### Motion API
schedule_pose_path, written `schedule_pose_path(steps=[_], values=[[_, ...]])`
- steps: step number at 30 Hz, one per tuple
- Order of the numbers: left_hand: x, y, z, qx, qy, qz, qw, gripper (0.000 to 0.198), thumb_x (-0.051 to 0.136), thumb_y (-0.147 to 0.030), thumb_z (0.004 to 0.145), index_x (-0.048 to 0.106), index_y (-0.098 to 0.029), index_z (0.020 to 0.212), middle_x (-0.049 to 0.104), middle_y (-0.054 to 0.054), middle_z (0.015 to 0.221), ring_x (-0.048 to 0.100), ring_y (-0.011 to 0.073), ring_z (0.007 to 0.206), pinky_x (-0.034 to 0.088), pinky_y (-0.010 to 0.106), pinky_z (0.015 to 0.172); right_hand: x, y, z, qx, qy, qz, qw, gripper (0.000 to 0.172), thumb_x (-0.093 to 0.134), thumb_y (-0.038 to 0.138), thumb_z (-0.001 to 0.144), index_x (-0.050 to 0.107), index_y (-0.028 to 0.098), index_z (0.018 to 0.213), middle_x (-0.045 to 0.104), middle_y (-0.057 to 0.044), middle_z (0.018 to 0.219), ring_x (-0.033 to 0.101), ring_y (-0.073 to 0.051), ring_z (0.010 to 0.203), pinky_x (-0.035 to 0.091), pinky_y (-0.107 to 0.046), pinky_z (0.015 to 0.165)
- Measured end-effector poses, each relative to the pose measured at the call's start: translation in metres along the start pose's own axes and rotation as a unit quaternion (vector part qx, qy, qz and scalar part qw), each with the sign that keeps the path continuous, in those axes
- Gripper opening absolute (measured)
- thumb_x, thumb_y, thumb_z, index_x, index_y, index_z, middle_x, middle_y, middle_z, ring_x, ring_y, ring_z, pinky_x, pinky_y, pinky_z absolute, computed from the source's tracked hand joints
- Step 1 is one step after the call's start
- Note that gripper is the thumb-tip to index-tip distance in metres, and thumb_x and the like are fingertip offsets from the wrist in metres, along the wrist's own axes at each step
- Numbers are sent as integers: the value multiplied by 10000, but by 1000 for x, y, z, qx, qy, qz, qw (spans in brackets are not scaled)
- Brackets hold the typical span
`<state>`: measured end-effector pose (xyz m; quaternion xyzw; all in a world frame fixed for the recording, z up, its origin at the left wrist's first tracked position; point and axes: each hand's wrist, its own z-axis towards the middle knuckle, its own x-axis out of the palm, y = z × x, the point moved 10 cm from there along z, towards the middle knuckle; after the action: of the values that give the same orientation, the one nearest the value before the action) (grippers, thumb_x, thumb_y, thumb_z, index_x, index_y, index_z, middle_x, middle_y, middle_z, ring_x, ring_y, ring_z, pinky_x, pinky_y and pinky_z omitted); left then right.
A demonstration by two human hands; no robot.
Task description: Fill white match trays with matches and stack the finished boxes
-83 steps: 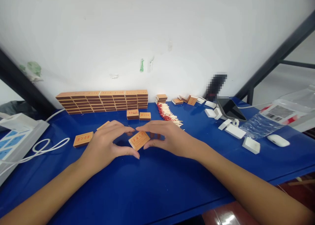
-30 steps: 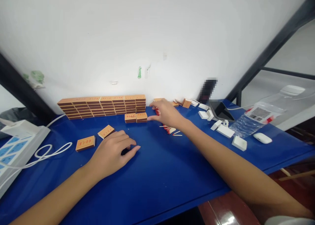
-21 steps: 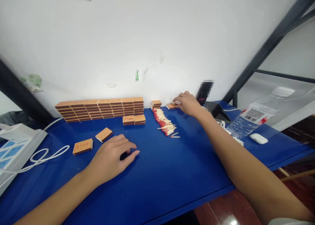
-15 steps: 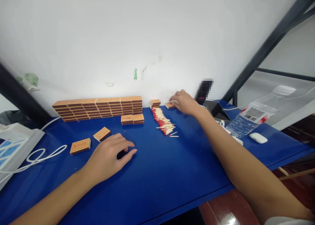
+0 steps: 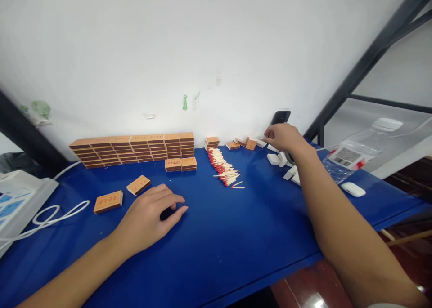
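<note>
My left hand point(image 5: 150, 220) rests on the blue table with thumb and index finger apart, nothing between them. Close behind it lie two orange matchboxes, one point(image 5: 138, 185) nearer the fingers and one point(image 5: 108, 202) farther left. My right hand point(image 5: 285, 138) reaches to the back right by the wall, its fingers bent together over white matchbox trays point(image 5: 272, 149); what the fingertips pinch, if anything, is hidden. Left of them lie orange matchbox sleeves, one tilted point(image 5: 251, 144) and one flat point(image 5: 232, 145). More white trays point(image 5: 273, 159) lie below the right wrist.
A long stack of matchboxes point(image 5: 135, 148) stands along the wall, with two more point(image 5: 181, 164) before it. Red-tipped matches point(image 5: 222, 166) lie heaped near a small matchbox stack point(image 5: 212, 141). A phone point(image 5: 281, 117), plastic bottle point(image 5: 362, 148), white earbud case point(image 5: 353, 189) and white cable point(image 5: 64, 213) surround the workspace.
My right hand has moved right, from the orange sleeves to the white trays, uncovering the sleeves. My left hand has stayed in place.
</note>
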<state>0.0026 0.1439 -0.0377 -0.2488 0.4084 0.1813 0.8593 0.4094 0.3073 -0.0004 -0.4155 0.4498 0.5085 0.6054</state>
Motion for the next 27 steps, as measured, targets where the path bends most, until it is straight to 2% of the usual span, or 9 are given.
schedule_pose_path(steps=[5, 8, 11, 15, 19, 22, 27], values=[[-1, -1, -1, 8, -4, 2, 1000, 133, 658, -252, 1003, 766, -199, 1061, 710, 32, 812, 663, 188, 791, 556, 327, 721, 26, -25, -9, 53, 119, 3, 991, 224, 809, 390, 807, 815, 204, 930, 805, -110, 997, 734, -277, 882, 502, -348, 695], [0, -1, -1, 9, 2, 7, 1000, 136, 648, -260, 1011, 763, -202, 1056, 710, 32, 814, 663, 188, 793, 552, 327, 725, 42, -29, -13, 68, 181, -3, 981, 282, 880, 438, 722, 815, 207, 870, 804, -117, 974, 739, -286, 823, 523, -362, 668], [1, -1, 0, 8, 7, 7, 1000, 142, 634, -264, 1023, 759, -203, 1051, 708, 34, 821, 660, 185, 796, 549, 325, 725, 53, -28, -12, 79, 209, -18, 975, 365, 887, 483, 707, 816, 186, 907, 799, -146, 988, 741, -308, 819, 545, -395, 683], [3, 0, 0, 7, 14, 1, 1000, 137, 643, -265, 1020, 759, -202, 1056, 710, 36, 831, 656, 189, 811, 544, 329, 728, 62, -22, -10, 81, 223, -36, 971, 387, 888, 436, 714, 813, 149, 962, 791, -172, 978, 747, -320, 840, 552, -409, 726], [3, 2, 0, 5, 14, 3, 1000, 140, 647, -267, 1019, 765, -203, 1059, 712, 38, 833, 653, 191, 814, 539, 332, 729, 64, -14, -7, 69, 209, -41, 975, 406, 857, 410, 757, 803, 144, 1058, 780, -185, 1059, 742, -312, 931, 540, -381, 767], [4, 3, -1, 1, 18, 4, 1000, 149, 641, -273, 1023, 767, -198, 1047, 710, 38, 834, 650, 187, 812, 535, 330, 724, 65, -10, -6, 59, 200, -29, 978, 444, 829, 472, 791, 795, 157, 1102, 776, -176, 1102, 738, -291, 944, 530, -351, 766], [5, 4, -1, -3, 21, 5, 1000, 147, 649, -283, 1021, 770, -200, 1034, 711, 34, 835, 648, 191, 826, 532, 339, 735, 68, -6, -4, 46, 185, -12, 982, 497, 771, 587, 828, 795, 153, 1068, 778, -167, 1090, 735, -293, 939, 520, -346, 757]])
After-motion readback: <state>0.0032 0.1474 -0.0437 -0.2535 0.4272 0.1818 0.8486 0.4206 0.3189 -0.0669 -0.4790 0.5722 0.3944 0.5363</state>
